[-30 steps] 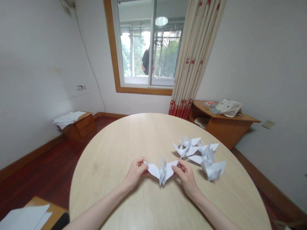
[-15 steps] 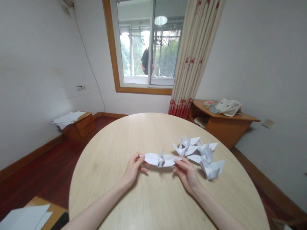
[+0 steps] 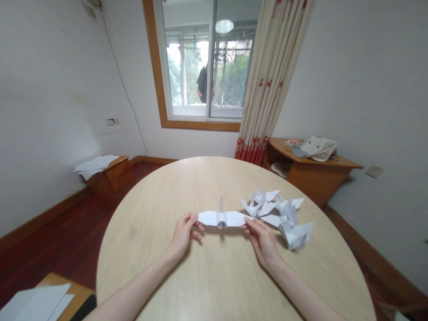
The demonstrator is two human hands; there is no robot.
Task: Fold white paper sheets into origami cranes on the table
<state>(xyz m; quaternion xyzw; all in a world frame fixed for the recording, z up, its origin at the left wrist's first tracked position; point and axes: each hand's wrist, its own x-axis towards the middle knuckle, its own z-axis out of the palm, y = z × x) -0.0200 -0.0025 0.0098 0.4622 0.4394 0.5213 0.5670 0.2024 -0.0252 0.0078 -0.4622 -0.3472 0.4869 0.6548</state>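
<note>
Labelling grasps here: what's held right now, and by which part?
A folded white paper bird, by the tips of its spread wings: the left hand pinches one, the right hand the other.

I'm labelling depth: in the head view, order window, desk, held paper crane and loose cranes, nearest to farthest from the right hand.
1. Held paper crane: pinched in the right hand.
2. Loose cranes: just ahead, right.
3. Desk: farther back, right.
4. Window: at the back.
</note>
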